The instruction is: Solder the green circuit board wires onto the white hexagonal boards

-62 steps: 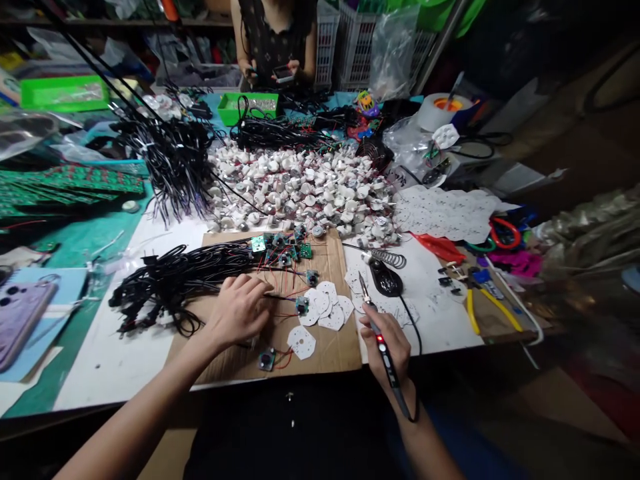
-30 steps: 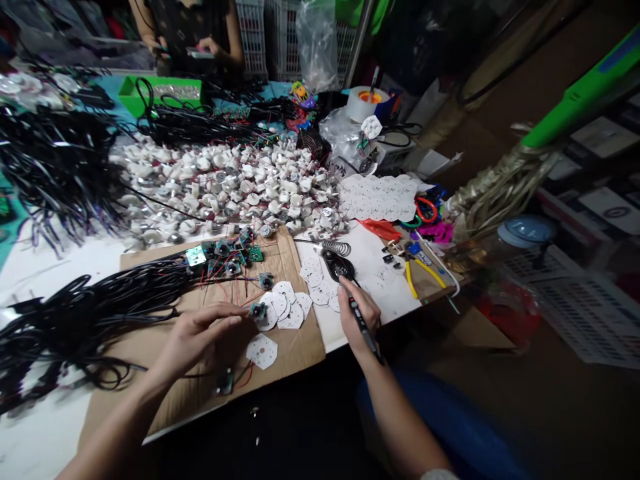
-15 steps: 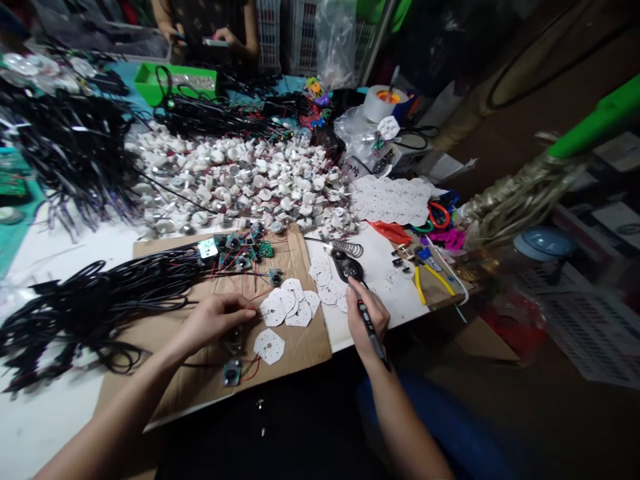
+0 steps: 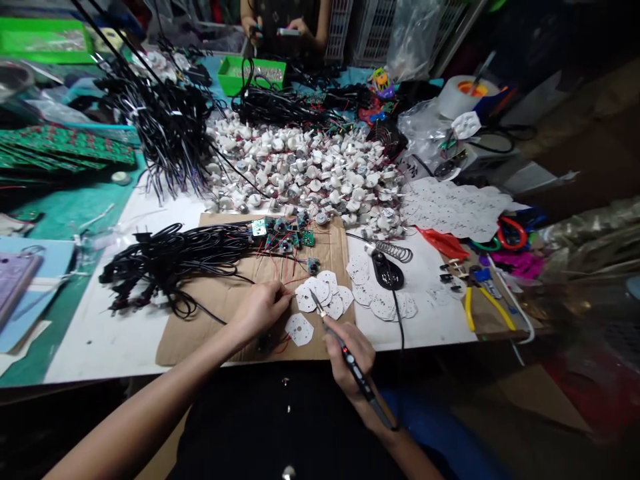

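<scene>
In my right hand [image 4: 350,353] is a slim black soldering iron [image 4: 361,381], held like a pen. Its tip points at the top white circuit board [image 4: 306,297] of a small overlapping pile; whether it touches is hard to tell. At the pile's left edge my left hand [image 4: 265,305] is closed in a pinch, and what lies between its fingertips cannot be made out. Below the pile a single white board [image 4: 300,329] lies with red wire by it. Small green circuit modules [image 4: 284,241] with red wires sit above, on the cardboard [image 4: 187,347].
Right of the cardboard stands a black soldering iron stand [image 4: 388,271] with a coil, beside more white boards [image 4: 383,303]. Yellow-handled pliers [image 4: 487,303] lie further right. Black cables [image 4: 175,263] spread left. Behind is a heap of white parts [image 4: 310,167]; across the table is another person [image 4: 285,23].
The soldering iron has come from its stand to the white board pile with my right hand. My left hand stays pinched at the pile's left side. The view has swung left.
</scene>
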{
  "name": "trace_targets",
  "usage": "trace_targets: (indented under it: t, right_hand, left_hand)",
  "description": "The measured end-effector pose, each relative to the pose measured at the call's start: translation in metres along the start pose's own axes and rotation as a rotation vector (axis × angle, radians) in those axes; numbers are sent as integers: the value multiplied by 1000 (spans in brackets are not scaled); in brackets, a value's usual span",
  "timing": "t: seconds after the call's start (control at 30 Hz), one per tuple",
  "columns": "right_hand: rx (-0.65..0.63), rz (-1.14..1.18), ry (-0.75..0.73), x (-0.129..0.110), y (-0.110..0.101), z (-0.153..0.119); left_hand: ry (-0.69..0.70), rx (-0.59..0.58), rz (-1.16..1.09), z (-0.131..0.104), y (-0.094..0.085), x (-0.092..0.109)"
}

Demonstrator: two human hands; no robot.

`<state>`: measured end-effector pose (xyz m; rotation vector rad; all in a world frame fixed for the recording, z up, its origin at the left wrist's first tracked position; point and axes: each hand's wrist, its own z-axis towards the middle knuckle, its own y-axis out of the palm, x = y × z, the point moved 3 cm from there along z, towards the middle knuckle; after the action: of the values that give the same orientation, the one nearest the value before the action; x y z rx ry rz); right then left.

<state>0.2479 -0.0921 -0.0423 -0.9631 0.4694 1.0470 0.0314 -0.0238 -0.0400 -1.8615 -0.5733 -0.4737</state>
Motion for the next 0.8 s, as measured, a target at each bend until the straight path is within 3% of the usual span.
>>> trace_targets:
  t: [0.33, 0.67, 0.8]
  right_hand:
    - [-68, 113, 179, 5, 13, -3]
    - [-83, 124, 199, 9, 18, -7]
    - [-75, 94, 136, 6, 18, -3]
  left_hand:
    - [3, -27, 8, 3, -2, 0]
    - [-13, -67, 33, 4, -4, 3]
    - [2, -65, 24, 4, -3, 2]
